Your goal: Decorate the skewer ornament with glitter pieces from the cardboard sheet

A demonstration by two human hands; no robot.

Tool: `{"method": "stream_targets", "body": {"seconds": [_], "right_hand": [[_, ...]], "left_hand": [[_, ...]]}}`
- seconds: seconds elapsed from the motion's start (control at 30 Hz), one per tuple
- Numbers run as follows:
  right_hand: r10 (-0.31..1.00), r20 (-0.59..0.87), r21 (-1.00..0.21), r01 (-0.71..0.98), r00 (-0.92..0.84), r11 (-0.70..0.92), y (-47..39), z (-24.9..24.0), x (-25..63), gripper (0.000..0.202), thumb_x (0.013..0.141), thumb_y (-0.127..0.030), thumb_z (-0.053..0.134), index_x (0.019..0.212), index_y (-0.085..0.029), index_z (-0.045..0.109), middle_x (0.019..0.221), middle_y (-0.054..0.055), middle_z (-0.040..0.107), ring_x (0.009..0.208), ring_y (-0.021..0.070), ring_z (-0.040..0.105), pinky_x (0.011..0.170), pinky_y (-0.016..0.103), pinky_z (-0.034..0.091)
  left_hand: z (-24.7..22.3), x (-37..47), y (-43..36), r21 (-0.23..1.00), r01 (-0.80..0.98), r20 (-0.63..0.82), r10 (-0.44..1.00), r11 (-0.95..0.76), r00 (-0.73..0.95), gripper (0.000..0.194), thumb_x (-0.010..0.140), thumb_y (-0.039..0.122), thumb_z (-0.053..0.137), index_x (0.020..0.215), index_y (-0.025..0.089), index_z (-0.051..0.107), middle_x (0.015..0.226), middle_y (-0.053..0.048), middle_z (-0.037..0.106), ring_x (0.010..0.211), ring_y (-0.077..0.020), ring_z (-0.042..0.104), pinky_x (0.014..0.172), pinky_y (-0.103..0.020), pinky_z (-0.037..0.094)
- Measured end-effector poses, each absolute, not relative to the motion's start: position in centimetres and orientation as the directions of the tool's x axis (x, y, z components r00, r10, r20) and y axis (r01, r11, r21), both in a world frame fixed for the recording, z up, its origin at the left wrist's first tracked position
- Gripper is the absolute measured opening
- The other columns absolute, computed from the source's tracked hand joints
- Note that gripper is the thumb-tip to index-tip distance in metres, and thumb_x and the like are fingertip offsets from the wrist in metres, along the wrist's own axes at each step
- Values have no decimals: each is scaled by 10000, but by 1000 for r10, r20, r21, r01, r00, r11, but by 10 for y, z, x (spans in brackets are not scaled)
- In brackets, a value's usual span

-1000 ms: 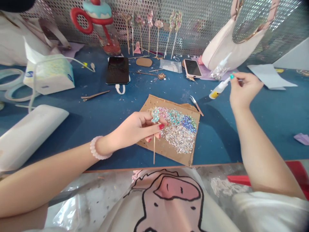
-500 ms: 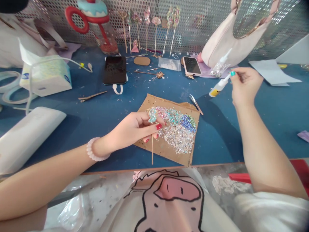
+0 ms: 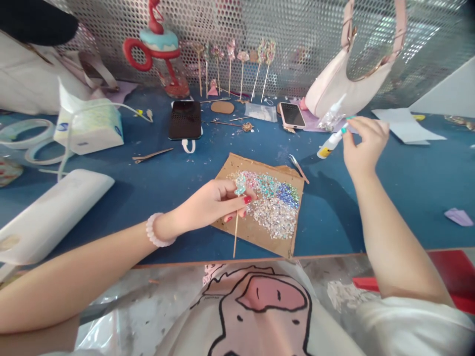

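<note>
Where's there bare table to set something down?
Two patches of blue tabletop: right, between right forearm, white papers and purple scrap; left, between white device, brown clip and left forearm. Crowded: the back, with black phone, handbag, stick ornaments.

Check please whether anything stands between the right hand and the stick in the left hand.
Apart from the bottle at the fingertips, nothing tall stands between the right hand and the stick. The tweezers and part of the gem-strewn cardboard lie low between.
</note>
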State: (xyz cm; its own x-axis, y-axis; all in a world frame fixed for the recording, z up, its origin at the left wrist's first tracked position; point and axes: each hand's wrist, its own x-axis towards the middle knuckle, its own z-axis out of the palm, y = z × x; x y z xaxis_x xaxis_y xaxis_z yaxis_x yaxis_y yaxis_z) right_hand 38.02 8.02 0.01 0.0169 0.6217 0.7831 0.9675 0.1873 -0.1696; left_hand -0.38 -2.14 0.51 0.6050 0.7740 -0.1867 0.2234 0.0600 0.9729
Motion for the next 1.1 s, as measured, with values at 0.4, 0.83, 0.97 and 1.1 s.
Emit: {"method": "stream_targets", "body": {"seconds": [0.4, 0.83, 0.97, 1.1], "right_hand": [[872, 440, -208, 920, -216, 333, 61, -11, 330, 151, 841, -332, 570, 859, -213, 661, 711, 34, 672, 633, 179, 603, 653, 318, 472], [956, 203, -286, 920, -214, 267, 60, -17, 315, 75, 779, -270, 581, 726, -227, 549, 637, 18, 587, 569, 165, 527, 576, 310, 397], [957, 200, -281, 923, -210, 261, 59, -14, 316, 63, 792, -268, 560, 762, -214, 570, 683, 46, 611, 619, 177, 544, 630, 325, 416], [957, 187, -248, 932, -220, 263, 59, -15, 317, 107, 812, -311, 555, 796, -211, 589, 704, 50, 608, 628, 186, 531, 613, 328, 391]], "left_hand": [[11, -4, -20, 951, 304, -239, 737, 48, 633, 278, 883, 372, 564, 714, 156, 526, 572, 66, 501, 461, -38, 408, 431, -152, 326], [15, -6, -21, 956, 292, -223, 725, 31, 652, 208, 858, 245, 527, 673, 151, 517, 563, 61, 511, 484, -36, 407, 455, -150, 342], [17, -6, -21, 960, 277, -228, 706, 46, 671, 151, 882, 225, 510, 764, 152, 570, 566, 72, 504, 482, -36, 396, 459, -151, 337], [17, -6, -21, 960, 277, -228, 704, 46, 673, 245, 886, 232, 515, 654, 152, 522, 573, 66, 494, 488, -32, 388, 465, -151, 336]]}}
